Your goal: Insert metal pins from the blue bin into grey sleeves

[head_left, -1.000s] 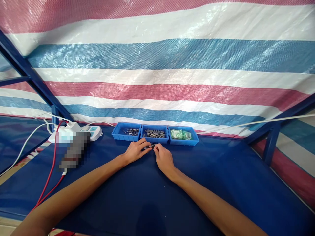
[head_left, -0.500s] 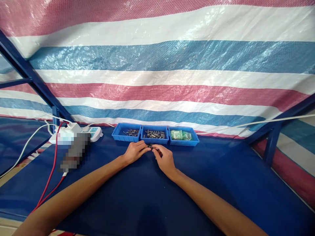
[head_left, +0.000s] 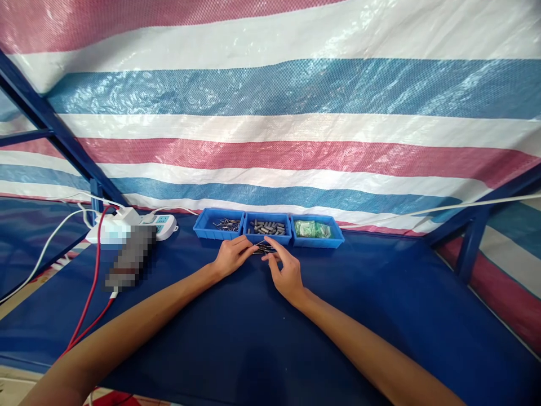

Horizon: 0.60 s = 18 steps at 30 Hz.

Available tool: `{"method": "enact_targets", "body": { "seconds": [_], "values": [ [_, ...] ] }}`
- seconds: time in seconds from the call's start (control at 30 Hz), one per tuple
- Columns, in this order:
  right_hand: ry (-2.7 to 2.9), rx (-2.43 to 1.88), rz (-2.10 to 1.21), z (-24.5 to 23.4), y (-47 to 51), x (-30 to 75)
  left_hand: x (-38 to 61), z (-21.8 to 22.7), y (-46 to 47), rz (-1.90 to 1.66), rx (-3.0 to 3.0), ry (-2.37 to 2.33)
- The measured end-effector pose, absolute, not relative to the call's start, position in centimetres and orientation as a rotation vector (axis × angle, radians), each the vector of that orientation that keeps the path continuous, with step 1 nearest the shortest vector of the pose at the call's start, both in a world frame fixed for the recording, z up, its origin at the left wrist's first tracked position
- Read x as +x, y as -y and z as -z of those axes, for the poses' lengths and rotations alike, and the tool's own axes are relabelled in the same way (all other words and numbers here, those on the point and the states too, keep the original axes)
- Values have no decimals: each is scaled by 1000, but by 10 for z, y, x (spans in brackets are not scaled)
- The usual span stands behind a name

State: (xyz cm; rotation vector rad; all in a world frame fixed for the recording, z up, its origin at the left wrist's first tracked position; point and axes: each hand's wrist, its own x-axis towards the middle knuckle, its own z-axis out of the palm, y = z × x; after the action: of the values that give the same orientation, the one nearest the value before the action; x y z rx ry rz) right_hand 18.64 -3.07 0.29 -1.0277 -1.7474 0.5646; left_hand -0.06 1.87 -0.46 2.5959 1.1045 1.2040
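Note:
My left hand [head_left: 231,257] and my right hand [head_left: 284,269] rest close together on the dark blue table cover [head_left: 380,304], just in front of three small blue trays. Both pinch at a small cluster of thin dark metal pieces [head_left: 262,248] lying between the fingertips. The left tray [head_left: 218,224] holds thin metal pins. The middle tray [head_left: 267,227] holds several short grey cylinders. The right tray [head_left: 316,229] holds small green and clear packets.
A white power strip [head_left: 131,228] with plugs lies at the back left, beside a blurred dark object [head_left: 130,256]. Red and white cables [head_left: 91,293] trail off the left edge. A striped tarp [head_left: 270,113] hangs behind, on blue frame posts [head_left: 467,254].
My right hand has opened its fingers a little and shifted slightly right and toward me; the left hand stays pinched at the metal pieces. The view has tilted slightly.

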Motion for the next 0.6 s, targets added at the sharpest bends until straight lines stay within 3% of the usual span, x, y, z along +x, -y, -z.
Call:
{"method": "enact_targets", "body": {
  "seconds": [0.6],
  "values": [
    [1658, -954, -599, 1, 28, 186, 0, 6, -20, -1343, 2538, -1095]
  ]
}}
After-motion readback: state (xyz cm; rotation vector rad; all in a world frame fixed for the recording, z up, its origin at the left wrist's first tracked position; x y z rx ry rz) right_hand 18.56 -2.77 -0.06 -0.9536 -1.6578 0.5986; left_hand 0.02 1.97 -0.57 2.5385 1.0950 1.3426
